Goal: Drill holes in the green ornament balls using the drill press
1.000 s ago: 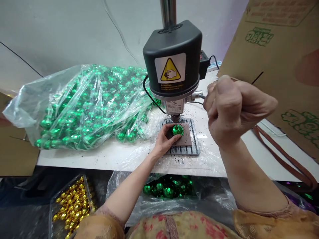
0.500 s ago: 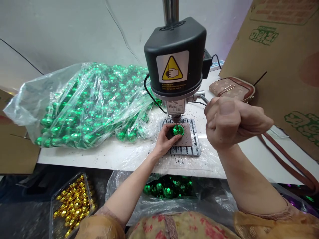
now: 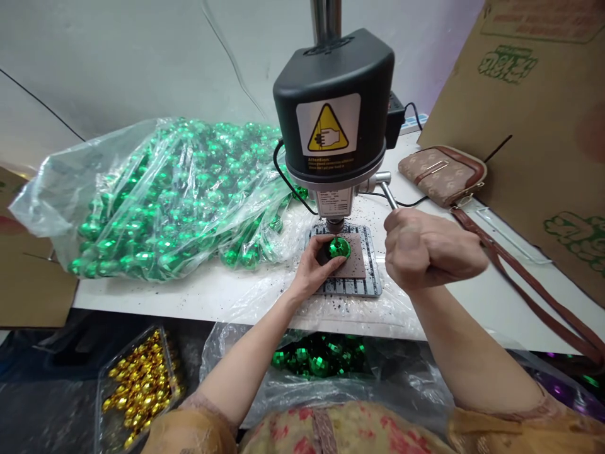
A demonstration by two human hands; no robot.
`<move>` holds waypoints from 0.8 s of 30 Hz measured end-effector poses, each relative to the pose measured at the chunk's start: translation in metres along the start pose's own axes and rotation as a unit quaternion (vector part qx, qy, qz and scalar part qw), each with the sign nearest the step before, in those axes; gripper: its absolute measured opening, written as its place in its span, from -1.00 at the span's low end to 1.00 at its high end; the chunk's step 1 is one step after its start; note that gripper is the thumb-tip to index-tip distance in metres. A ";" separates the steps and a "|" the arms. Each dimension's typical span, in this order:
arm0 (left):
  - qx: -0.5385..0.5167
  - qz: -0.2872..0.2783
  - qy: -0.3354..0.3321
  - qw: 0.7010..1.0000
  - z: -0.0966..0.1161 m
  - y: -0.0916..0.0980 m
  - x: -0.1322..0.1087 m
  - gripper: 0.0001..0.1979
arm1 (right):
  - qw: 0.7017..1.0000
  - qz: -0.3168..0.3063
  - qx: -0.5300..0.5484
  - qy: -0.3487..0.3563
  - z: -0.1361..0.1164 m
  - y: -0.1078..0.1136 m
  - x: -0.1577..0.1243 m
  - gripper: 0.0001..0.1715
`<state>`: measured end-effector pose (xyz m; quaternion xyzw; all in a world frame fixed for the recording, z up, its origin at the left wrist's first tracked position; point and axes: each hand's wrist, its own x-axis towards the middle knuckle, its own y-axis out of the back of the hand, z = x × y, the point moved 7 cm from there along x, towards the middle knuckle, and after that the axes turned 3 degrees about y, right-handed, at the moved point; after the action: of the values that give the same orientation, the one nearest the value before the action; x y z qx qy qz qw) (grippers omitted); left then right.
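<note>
A shiny green faceted ball (image 3: 339, 249) rests on the brown pad (image 3: 355, 265) over the slotted metal base (image 3: 372, 287). My left hand (image 3: 316, 263) pinches it from the left between thumb and fingers. Right above the ball is the chuck (image 3: 335, 225) of a black bench drill press (image 3: 332, 113) with a yellow warning label. My right hand (image 3: 420, 247) is closed in a fist around the end of the drill press's metal feed lever (image 3: 390, 197). Its grip hides the lever's end.
A clear bag of green faceted balls (image 3: 165, 202) lies left on the white table (image 3: 179, 301). Dark shavings surround the base. Below the edge are more green balls (image 3: 321, 356) in plastic and a clear bin of gold balls (image 3: 142, 384). A handbag (image 3: 442, 173) and cardboard box (image 3: 534, 126) stand right.
My right hand has moved down, and more of the feed lever shows above it. My left hand keeps the ball in the same place under the chuck.
</note>
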<state>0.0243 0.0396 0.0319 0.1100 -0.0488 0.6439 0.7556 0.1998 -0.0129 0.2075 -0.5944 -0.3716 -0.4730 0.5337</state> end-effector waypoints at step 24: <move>0.581 -0.440 -0.032 0.684 0.026 0.014 -0.201 -0.87 | 0.980 0.077 -0.004 -0.183 0.030 -0.025 0.068 -0.48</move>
<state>-0.0213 -0.1575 0.0154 0.5566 0.3651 0.1330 0.7343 0.1998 0.0164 0.2800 -0.6998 -0.4146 -0.3153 0.4888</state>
